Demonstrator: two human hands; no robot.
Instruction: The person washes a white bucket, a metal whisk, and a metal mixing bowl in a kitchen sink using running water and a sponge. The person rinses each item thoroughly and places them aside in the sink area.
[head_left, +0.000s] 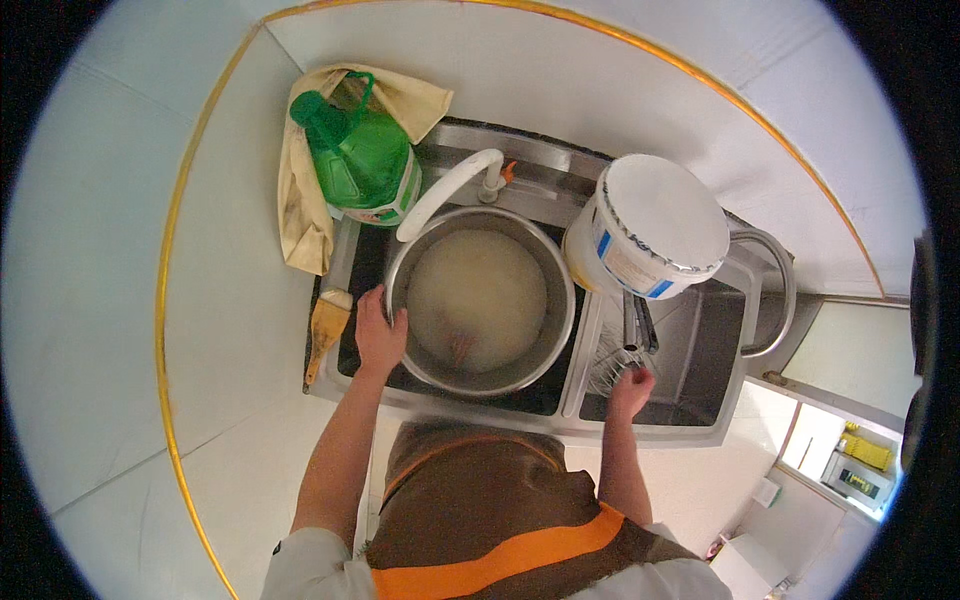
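Observation:
A large round steel pot (564, 300) sits in the left basin of a double sink. Cloudy, pale liquid (480, 292) fills much of it, with a small reddish patch near the front. My left hand (380, 330) holds the pot's left rim, thumb over the edge. In the right basin (694, 360), my right hand (631, 391) has its fingers closed at what looks like a wire whisk (609, 364); how it grips it is partly hidden. Just above that hand is the end of a metal tap spout (629, 322), beside a dark handle (645, 326).
A white lidded bucket (660, 225) stands behind the right basin. The white curved spout (446, 191) reaches over the pot. Back left are a green jug (360, 161) and a beige cloth (296, 195). A wooden-handled brush (328, 330) lies at the left edge; a metal tube (784, 292) curves at right.

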